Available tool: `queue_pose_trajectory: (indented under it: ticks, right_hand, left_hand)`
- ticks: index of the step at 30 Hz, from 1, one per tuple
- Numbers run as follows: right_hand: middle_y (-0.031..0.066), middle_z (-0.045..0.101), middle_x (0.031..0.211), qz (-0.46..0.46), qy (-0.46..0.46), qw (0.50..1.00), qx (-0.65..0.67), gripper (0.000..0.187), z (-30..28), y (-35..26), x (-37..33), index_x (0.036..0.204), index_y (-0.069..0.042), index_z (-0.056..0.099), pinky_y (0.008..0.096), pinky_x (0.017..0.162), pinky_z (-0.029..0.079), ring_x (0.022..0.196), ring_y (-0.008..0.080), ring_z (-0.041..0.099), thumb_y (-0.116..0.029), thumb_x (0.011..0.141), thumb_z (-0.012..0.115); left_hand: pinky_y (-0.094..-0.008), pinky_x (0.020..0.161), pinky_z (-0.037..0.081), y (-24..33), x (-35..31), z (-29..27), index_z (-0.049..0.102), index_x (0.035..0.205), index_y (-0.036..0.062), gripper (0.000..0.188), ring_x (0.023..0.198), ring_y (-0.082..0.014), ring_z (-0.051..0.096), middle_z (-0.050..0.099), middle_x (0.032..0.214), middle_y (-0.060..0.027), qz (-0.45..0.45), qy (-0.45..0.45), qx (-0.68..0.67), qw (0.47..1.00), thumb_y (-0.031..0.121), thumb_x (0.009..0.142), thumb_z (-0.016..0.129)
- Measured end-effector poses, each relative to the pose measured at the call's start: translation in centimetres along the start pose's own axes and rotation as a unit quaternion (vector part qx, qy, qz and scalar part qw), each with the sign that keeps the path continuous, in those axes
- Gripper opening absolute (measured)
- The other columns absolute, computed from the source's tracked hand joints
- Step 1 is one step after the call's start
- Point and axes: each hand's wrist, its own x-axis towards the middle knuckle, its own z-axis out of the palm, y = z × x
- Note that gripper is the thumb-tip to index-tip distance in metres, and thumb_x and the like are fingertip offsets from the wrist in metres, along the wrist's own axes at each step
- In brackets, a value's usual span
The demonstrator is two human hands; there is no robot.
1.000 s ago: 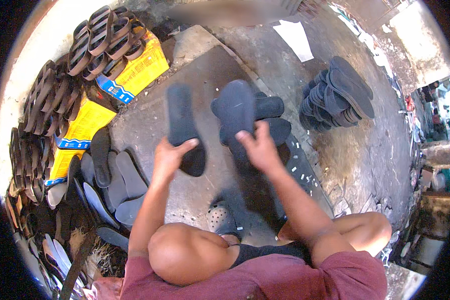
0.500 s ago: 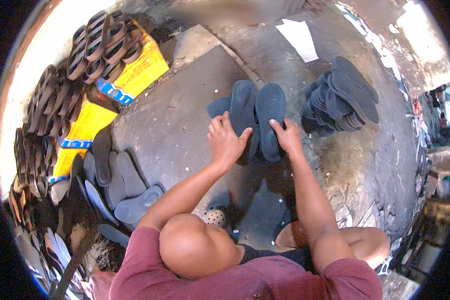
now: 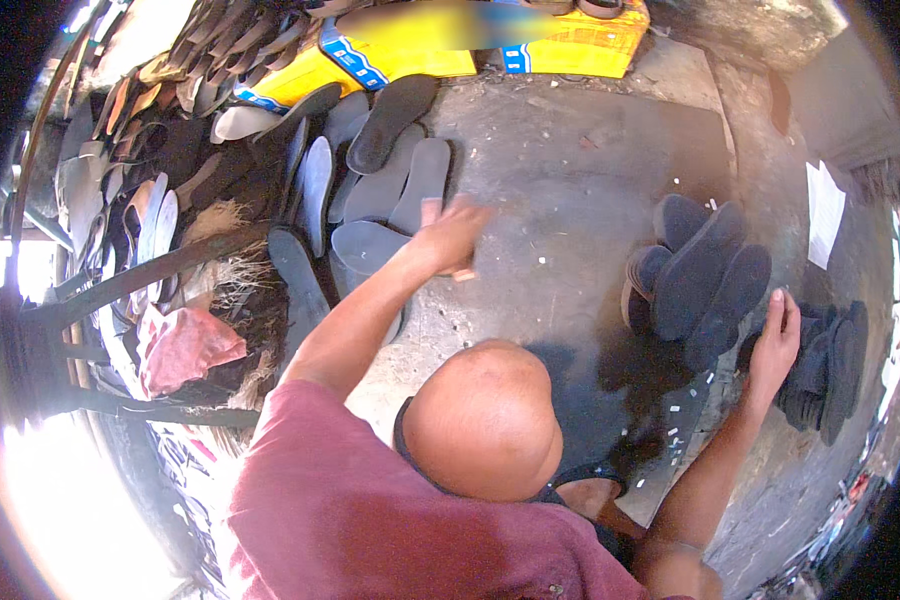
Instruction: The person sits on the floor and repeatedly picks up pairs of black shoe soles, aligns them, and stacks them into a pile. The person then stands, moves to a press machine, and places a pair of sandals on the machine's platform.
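My left hand [image 3: 455, 237] is at the end of an outstretched arm, right beside a cluster of flat grey shoe soles [image 3: 383, 185]. Its fingers look apart and partly smeared by motion, and I see nothing in them. Towards the right, several dark soles [image 3: 700, 270] lie together on the floor, some overlapping. Just right of these is my right hand [image 3: 778, 340], its fingers stretched out and holding nothing visible. Whether its fingertips touch the nearest sole I cannot tell. A stack of dark soles [image 3: 825, 365] sits on that hand's far right, partly hidden behind it.
Yellow and blue boxes [image 3: 570, 45] stand along the far side, with strapped sandal uppers piled near them. At left are a wooden frame [image 3: 160, 275], a pink cloth [image 3: 185, 345] and many loose soles. White paper [image 3: 823, 215] lies at right.
Both hands have let go of the pair of dark soles, which now lies on the floor. My left hand has moved left to the grey soles. The view has turned left.
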Motion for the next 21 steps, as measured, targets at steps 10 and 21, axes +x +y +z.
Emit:
queue_pose_trajectory:
  ticks: [10, 21]
  right_hand:
    - [0.0143, 0.066, 0.122, -0.018, -0.535, 0.833, 0.142, 0.085, 20.4, -5.7, -13.7, 0.152, -0.009, 0.038, 0.0420, 0.098, 0.052, 0.115, 0.0279, 0.064, -0.021, 0.082, 0.086]
    - [0.0261, 0.064, 0.131, -0.150, -0.597, 0.784, -0.079, 0.054, 23.5, -2.0, -16.8, 0.136, -0.005, 0.055, 0.0529, 0.098, 0.050, 0.119, 0.0478, 0.061, -0.030, 0.092, 0.074]
  left_hand:
    - [-0.0602, 0.120, 0.029, 4.0, -4.2, 6.3, 0.028, 0.163, 0.0204, 0.090, 0.152, -0.0267, 0.032, 0.034, 0.164, -0.0066, 0.124, 0.247, 0.142, 0.951, 0.016, 0.085, 0.073]
    - [-0.0554, 0.109, 0.040, -5.5, 2.0, 8.6, 0.054, 0.145, 0.0146, 0.055, 0.132, -0.0382, 0.052, 0.061, 0.138, -0.0130, -0.050, 0.277, -0.182, 0.942, 0.021, 0.092, 0.068]
